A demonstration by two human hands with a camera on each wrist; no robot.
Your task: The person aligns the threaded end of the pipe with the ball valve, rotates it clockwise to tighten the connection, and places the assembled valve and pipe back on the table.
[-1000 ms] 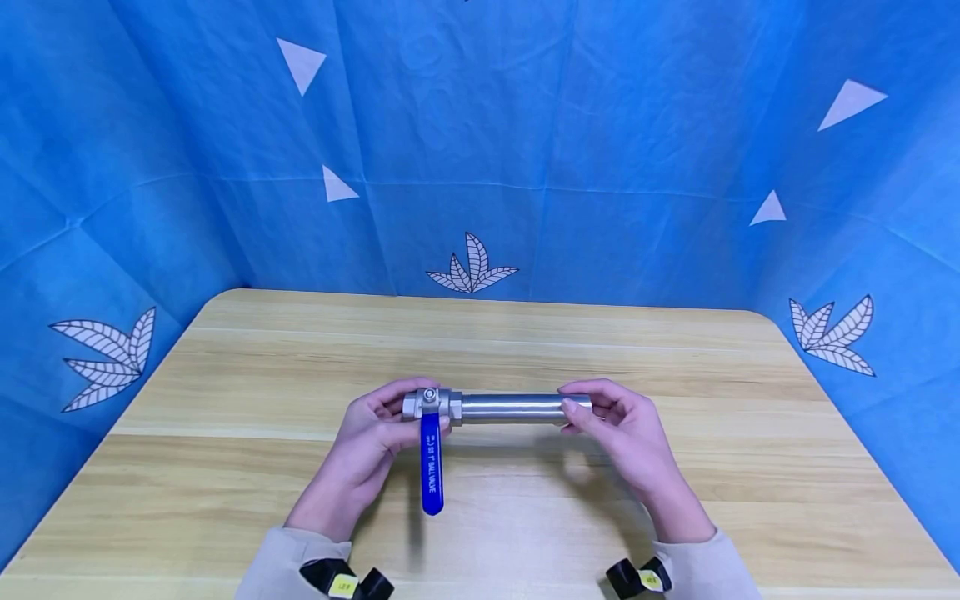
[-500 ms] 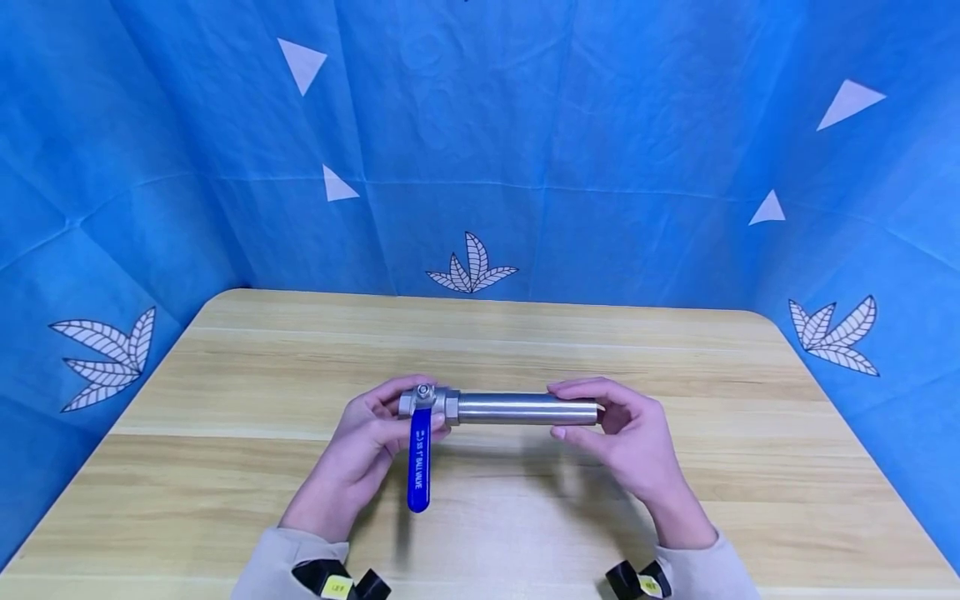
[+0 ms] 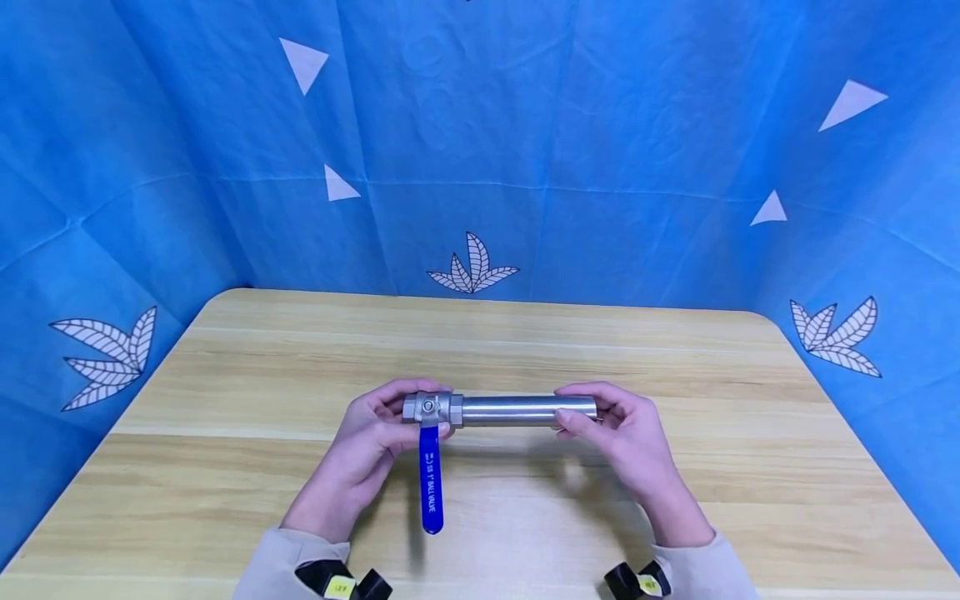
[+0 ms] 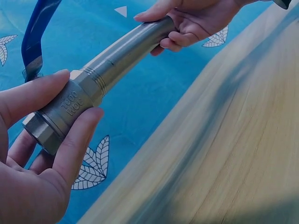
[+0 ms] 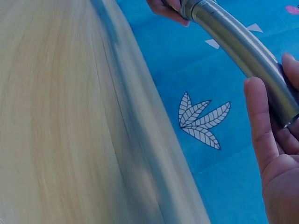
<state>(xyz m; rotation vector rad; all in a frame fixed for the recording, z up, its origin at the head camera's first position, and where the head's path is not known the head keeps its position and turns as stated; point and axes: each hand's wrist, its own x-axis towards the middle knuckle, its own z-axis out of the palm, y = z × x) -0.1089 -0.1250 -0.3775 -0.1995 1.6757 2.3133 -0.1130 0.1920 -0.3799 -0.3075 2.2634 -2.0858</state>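
Observation:
A steel ball valve (image 3: 438, 407) with a blue lever handle (image 3: 431, 479) is held above the table, its handle pointing toward me. A straight metal pipe (image 3: 517, 410) joins the valve's right end; some thread shows at the joint in the left wrist view. My left hand (image 3: 369, 433) grips the valve body between thumb and fingers. At the pipe's far right end, my right hand (image 3: 618, 429) pinches it, thumb in front and fingers behind. The right wrist view shows the pipe's open end (image 5: 290, 120) near that palm. Raised lettering marks the valve body (image 4: 71, 103).
The wooden table (image 3: 480, 350) lies under both hands. Blue cloth (image 3: 480, 125) with white triangles and leaf prints hangs around its back and sides. Each sleeve (image 3: 288, 562) carries a black wrist camera (image 3: 341, 579).
The right thumb dropped below the pipe half a second ago and now presses its front again. The valve handle swung left, then back right, and now reaches lower toward me.

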